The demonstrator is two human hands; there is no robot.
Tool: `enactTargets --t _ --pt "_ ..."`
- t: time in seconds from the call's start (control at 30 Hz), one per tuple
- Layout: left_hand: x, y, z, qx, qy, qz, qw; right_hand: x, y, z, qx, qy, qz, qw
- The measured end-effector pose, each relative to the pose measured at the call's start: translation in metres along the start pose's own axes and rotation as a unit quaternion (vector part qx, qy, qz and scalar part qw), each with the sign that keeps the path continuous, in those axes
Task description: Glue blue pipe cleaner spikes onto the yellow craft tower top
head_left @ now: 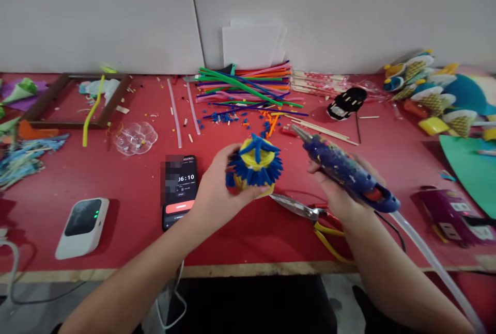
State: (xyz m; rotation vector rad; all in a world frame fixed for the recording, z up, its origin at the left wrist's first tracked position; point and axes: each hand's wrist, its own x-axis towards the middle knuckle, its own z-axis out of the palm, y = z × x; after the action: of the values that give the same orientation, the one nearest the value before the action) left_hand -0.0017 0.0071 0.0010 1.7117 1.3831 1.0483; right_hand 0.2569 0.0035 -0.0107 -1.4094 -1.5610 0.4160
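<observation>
My left hand (215, 185) is closed around a small yellow craft piece (254, 165) ringed with short blue straw bits, with a blue straw cross on top. It is held a little above the red table (127, 179). My right hand (336, 189) grips a blue hot glue gun (344, 169). Its metal nozzle points up and left, close to the craft piece's right side without touching it. A clear glue stick (434, 261) trails from the gun's back toward the lower right.
A phone (179, 189) showing a timer lies left of my left hand, a white device (82, 226) further left. Yellow-handled scissors (310, 218) lie under my right hand. Coloured straws (244, 86), cut bits, a purple power strip (453, 215) and paper crafts (430, 94) crowd the back and right.
</observation>
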Motion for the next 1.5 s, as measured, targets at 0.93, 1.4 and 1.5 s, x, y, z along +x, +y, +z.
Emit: enactTargets --t 0.93,1.4,1.5 --pt "0.012 -0.026 -0.062 0.503 -0.027 -0.067 0.861 0.016 0.006 0.02 0.066 0.086 0.043 0.993" --pt "0.02 -0.018 -0.06 0.541 -0.05 -0.058 0.838 0.014 -0.019 0.011 0.05 0.047 0.055 0.996" --pt "0.018 -0.018 -0.062 0.537 -0.062 -0.049 0.84 0.015 -0.02 0.011 0.051 0.047 0.055 0.996"
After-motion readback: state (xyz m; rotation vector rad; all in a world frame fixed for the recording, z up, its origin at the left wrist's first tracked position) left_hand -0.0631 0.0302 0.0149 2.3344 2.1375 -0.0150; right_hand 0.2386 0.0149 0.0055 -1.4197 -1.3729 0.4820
